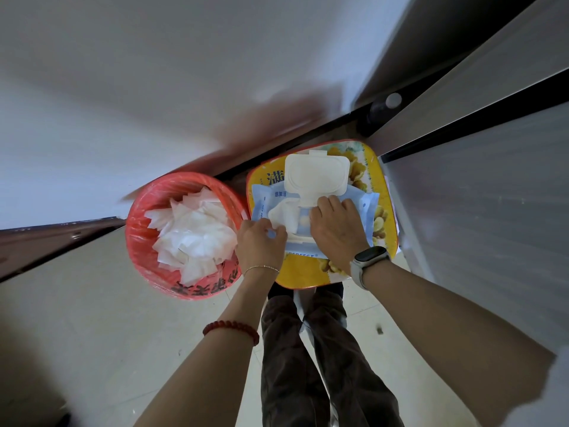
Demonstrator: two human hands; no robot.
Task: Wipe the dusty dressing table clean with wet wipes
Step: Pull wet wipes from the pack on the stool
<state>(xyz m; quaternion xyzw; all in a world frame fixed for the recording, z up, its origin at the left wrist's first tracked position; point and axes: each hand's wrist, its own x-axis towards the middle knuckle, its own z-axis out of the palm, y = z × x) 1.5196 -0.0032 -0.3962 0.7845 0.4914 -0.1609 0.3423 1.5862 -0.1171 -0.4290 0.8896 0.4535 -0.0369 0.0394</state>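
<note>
A blue pack of wet wipes [366, 208] lies on a yellow stool top with a red rim [380, 241], its white flip lid [317, 175] standing open. A white wet wipe [284, 215] sticks out of the pack's opening. My left hand [261, 246] pinches the lower edge of that wipe. My right hand [337, 229], with a watch on the wrist, presses flat on the pack beside the opening. The dressing table's white top [138, 87] fills the upper left of the view.
A red bin [135, 241] lined with a red bag stands left of the stool, holding several used white wipes. A grey wall panel or cabinet [492, 211] rises on the right. My legs stand on light floor tiles [77, 334] below the stool.
</note>
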